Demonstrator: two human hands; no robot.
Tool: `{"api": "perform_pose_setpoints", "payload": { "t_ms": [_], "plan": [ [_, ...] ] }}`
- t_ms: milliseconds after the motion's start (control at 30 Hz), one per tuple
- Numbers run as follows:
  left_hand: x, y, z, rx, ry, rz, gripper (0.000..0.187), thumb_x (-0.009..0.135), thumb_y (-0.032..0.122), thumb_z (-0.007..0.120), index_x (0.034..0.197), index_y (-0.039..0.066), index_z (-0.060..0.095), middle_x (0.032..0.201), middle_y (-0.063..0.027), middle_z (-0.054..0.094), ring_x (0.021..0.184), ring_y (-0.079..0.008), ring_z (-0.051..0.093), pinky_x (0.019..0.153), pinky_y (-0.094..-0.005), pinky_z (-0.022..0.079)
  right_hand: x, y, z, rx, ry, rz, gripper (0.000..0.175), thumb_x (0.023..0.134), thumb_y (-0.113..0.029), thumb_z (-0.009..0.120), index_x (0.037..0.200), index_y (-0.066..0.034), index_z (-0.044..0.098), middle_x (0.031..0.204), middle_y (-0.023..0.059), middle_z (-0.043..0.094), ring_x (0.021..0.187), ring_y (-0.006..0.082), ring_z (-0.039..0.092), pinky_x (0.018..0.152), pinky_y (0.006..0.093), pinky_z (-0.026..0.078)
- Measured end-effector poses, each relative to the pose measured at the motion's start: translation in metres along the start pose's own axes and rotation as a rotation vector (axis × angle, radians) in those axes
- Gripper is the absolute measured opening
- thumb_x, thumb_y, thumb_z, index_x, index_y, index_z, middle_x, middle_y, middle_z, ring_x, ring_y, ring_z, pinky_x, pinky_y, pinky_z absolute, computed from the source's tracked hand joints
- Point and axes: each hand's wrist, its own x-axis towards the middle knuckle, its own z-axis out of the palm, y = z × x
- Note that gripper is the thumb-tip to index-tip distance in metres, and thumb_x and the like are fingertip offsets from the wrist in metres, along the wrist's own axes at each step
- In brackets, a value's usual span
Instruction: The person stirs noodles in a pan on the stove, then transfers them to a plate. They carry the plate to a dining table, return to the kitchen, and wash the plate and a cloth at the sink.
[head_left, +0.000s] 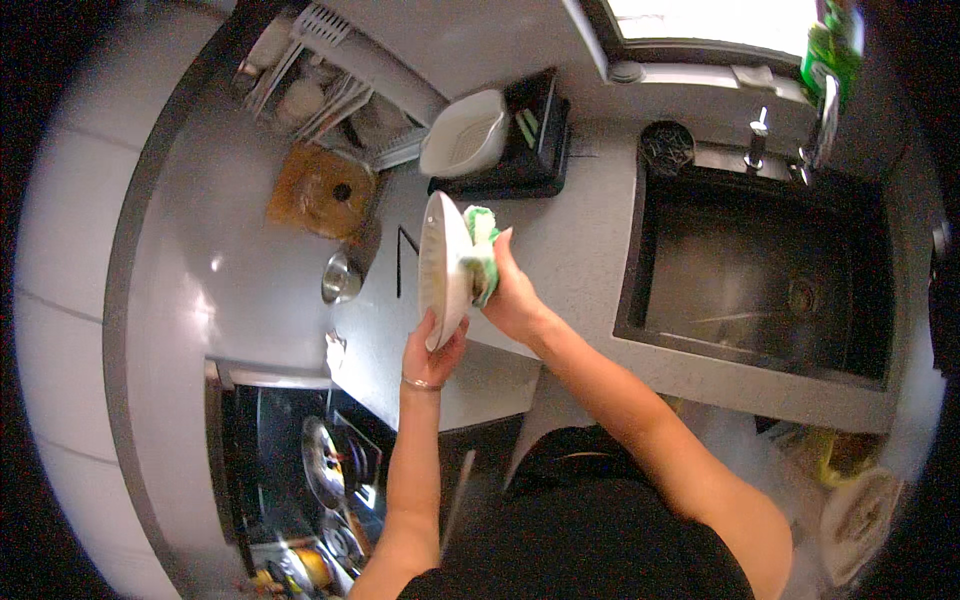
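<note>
My left hand (435, 352) grips the lower rim of a white dish (444, 270), which is tilted on edge above the counter. Against the underside of that dish, my right hand (514, 292) presses a green and white cloth (482, 255). The fingers of the right hand are partly hidden behind the cloth. Behind the dish stands a black dish rack (495, 187) with a white perforated basket (466, 139) in it.
A dark sink (742, 270) with a chrome faucet (827, 120) lies to the right. At the left are a wooden board (322, 191), a metal bowl (341, 279) and a black cooktop (277, 450) with a pan (324, 457). A green bottle (829, 60) stands by the window.
</note>
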Motion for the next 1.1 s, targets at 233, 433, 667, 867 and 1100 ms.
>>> {"api": "perform_pose_setpoints", "payload": {
  "t_ms": [233,433,667,867,1100],
  "plan": [
    [-0.022,-0.037,-0.041,0.154,0.228,0.307,0.043,0.09,0.032,0.046,0.122,0.004,0.044,0.115,-0.0125,0.055,0.105,-0.0244,0.054,0.089,-0.0384,0.045,-0.041,0.018,-0.041,0.02,0.444,0.385,0.046,0.089,-0.041,0.039,0.123,-0.0103,0.043,0.122,0.0076,0.048,0.109,0.024,0.048,0.093,0.0409,0.04],
    [-0.091,-0.077,-0.113,-0.004,0.235,0.355,0.054,0.088,0.039,0.049,0.127,0.004,0.039,0.124,-0.0117,0.049,0.113,-0.0243,0.049,0.095,-0.0402,0.04,-0.042,-0.013,-0.106,-0.98,0.23,0.233,0.036,0.083,-0.024,0.056,0.113,-0.0054,0.054,0.102,0.0067,0.058,0.086,0.0203,0.057,0.073,0.0337,0.047],
    [-0.213,-0.127,-0.204,-0.233,0.592,0.447,0.054,0.089,0.039,0.047,0.129,0.004,0.037,0.124,-0.012,0.048,0.112,-0.0244,0.049,0.095,-0.0402,0.04,0.028,0.049,-0.214,-2.595,-0.455,-0.073,0.046,0.083,-0.032,0.053,0.12,-0.0035,0.05,0.133,0.0218,0.037,0.126,0.04,0.028,0.103,0.0505,0.02],
    [-0.293,-0.139,-0.244,-0.318,0.773,0.513,0.053,0.09,0.039,0.047,0.128,0.003,0.036,0.121,-0.0103,0.049,0.109,-0.0226,0.05,0.094,-0.0383,0.041,0.101,0.264,-0.207,-2.602,-0.703,-0.042,0.043,0.086,-0.039,0.044,0.116,-0.0094,0.054,0.136,0.0105,0.037,0.126,0.0367,0.029,0.102,0.0528,0.021],
    [-0.333,-0.13,-0.273,-0.413,0.761,0.549,0.057,0.089,0.04,0.048,0.128,0.0,0.036,0.122,-0.0118,0.048,0.112,-0.0238,0.048,0.095,-0.0386,0.039,-0.013,0.434,-0.152,-2.16,-1.096,-0.061,0.039,0.086,-0.039,0.046,0.108,-0.0114,0.061,0.136,0.006,0.039,0.129,0.0306,0.027,0.105,0.048,0.016]
  ]
}}
